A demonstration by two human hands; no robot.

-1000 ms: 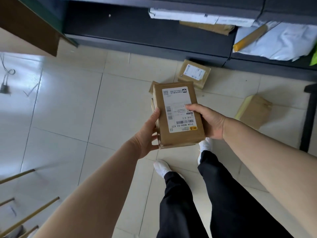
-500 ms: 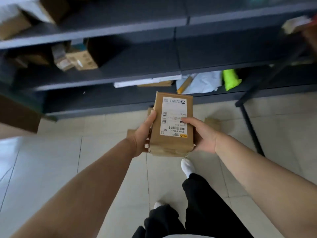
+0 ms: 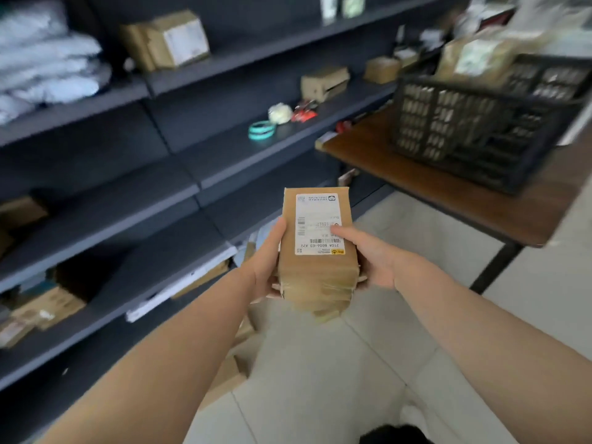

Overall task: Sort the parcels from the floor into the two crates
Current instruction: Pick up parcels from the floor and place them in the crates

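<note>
A brown cardboard parcel (image 3: 317,270) with a white shipping label faces up in the middle of the view, held between both hands. My left hand (image 3: 267,264) grips its left side and my right hand (image 3: 373,259) grips its right side, thumb on the label. A black lattice crate (image 3: 480,123) stands on a brown table (image 3: 448,190) at the upper right, with bagged parcels piled in it. More cardboard parcels (image 3: 230,373) lie on the floor below my left forearm, partly hidden by it.
Dark grey shelving (image 3: 160,193) fills the left and back, holding boxes, white bags, a teal tape roll (image 3: 262,129) and small items. The table's black leg (image 3: 493,267) stands on the pale tiled floor (image 3: 320,363) at the right.
The view has swung up and to the right, away from the floor and onto the shelves, table and crate. The parcel stays held between both hands in the same grip.
</note>
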